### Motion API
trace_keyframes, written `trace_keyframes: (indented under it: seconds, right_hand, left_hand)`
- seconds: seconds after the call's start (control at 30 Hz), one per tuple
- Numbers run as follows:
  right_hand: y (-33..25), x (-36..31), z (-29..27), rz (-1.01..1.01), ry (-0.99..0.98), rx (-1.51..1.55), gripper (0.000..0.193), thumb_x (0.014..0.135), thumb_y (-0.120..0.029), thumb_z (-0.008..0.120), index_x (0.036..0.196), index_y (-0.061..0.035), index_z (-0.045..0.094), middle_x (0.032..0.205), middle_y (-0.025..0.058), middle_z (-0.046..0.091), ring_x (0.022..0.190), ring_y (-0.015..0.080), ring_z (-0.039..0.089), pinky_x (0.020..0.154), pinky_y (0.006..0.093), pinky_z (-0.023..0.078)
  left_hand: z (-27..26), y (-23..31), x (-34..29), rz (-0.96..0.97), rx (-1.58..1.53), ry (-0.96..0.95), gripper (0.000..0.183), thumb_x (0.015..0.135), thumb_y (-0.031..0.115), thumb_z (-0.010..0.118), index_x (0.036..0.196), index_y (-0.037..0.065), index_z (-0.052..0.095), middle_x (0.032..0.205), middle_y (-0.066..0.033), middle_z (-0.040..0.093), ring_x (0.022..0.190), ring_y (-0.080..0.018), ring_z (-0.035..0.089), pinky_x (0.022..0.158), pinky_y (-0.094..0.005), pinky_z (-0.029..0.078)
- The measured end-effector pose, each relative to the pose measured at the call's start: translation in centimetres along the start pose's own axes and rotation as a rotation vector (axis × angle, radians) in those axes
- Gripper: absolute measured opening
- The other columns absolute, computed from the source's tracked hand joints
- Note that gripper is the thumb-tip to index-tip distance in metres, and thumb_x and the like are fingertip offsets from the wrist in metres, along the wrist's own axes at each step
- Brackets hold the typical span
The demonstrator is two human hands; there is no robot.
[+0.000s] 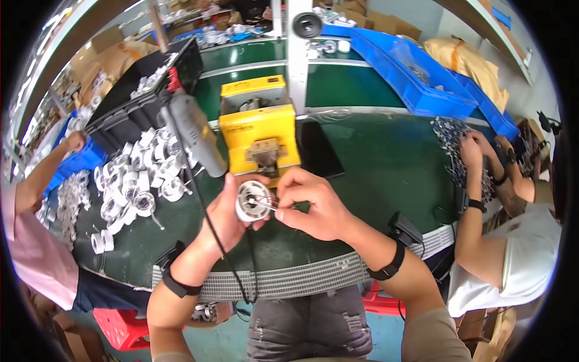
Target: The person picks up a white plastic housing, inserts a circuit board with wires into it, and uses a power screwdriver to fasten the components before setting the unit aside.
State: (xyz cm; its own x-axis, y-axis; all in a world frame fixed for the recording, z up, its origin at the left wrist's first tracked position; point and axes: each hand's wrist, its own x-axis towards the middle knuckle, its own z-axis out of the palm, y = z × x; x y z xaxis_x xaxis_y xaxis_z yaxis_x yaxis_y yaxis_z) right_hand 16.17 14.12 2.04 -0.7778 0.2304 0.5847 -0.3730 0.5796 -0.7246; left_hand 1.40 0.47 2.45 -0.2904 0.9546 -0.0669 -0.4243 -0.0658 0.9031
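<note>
Bright, fairly even light; fisheye bows worktop [377, 160] edges, corners blk; upper L bg soft, sm. details blurry.

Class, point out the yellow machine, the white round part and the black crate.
Yellow machine [256, 128], head view: front panel.
White round part [246, 201], head view: exposed face.
Black crate [128, 120], head view: near side wall.

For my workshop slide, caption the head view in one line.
Left hand holds a round white part, right hand pinches its thin wires, near a yellow machine on a green table.
</note>
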Motion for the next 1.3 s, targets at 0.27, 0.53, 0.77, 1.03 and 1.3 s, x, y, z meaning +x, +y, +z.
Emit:
trace_keyframes:
  seconds: [0.27, 0.53, 0.77, 1.03, 1.3]
  right_hand:
    - [-0.6, 0.0, 2.3, 0.143, 0.113, -0.146, 0.01, 0.075, -0.006, 0.067, 0.072, -0.0006, 0.06, 0.083, 0.0075, 0.053, 0.072, 0.0207, 0.055, 0.064, 0.0308, 0.043]
    - [-1.5, 0.5, 1.9, 0.141, 0.211, -0.203, 0.013, 0.075, -0.003, 0.072, 0.087, -0.0036, 0.066, 0.09, 0.008, 0.053, 0.069, 0.0173, 0.057, 0.06, 0.0276, 0.048]
    - [-0.9, 1.0, -0.4, -0.247, 0.169, -0.576, 0.022, 0.073, 0.0, 0.073, 0.094, -0.0045, 0.067, 0.099, 0.0095, 0.057, 0.074, 0.0187, 0.062, 0.063, 0.0294, 0.053]
    - [-0.8, 0.5, 0.4, 0.426, 0.054, 0.436, 0.017, 0.091, -0.007, 0.061, 0.104, 0.0034, 0.065, 0.094, 0.0084, 0.063, 0.08, 0.0121, 0.064, 0.068, 0.0255, 0.055]
    - [-0.8, 0.0, 2.2, 0.363, 0.147, 0.378, 0.022, 0.084, -0.002, 0.069, 0.104, 0.0036, 0.065, 0.094, 0.0083, 0.066, 0.082, 0.0144, 0.066, 0.073, 0.0263, 0.055]
  left_hand:
    - [-0.5, -0.1, -0.6, 0.029, 0.036, -0.024, 0.055, 0.102, 0.046, 0.025, 0.125, 0.002, 0.049, 0.095, -0.0073, 0.061, 0.081, -0.0136, 0.059, 0.066, -0.0251, 0.047]
    - [-0.2, -0.1, -0.3, 0.0, -0.125, -0.063, 0.041, 0.102, 0.026, 0.041, 0.133, 0.0, 0.045, 0.117, -0.0087, 0.058, 0.109, -0.0169, 0.057, 0.095, -0.0317, 0.046]
    - [-0.1, 0.3, -0.3, 0.098, -0.127, 0.052, 0.039, 0.102, 0.027, 0.04, 0.131, 0.001, 0.049, 0.116, -0.0087, 0.059, 0.106, -0.0175, 0.059, 0.093, -0.0353, 0.051]
    - [-0.3, 0.0, -0.7, 0.286, -0.112, -0.078, 0.038, 0.1, 0.011, 0.043, 0.137, 0.004, 0.043, 0.131, -0.0088, 0.051, 0.119, -0.018, 0.049, 0.102, -0.0344, 0.04]
    - [-0.4, -0.7, -0.7, 0.236, -0.109, -0.222, 0.047, 0.1, 0.009, 0.04, 0.145, 0.005, 0.031, 0.141, -0.0108, 0.042, 0.127, -0.021, 0.042, 0.106, -0.0361, 0.033]
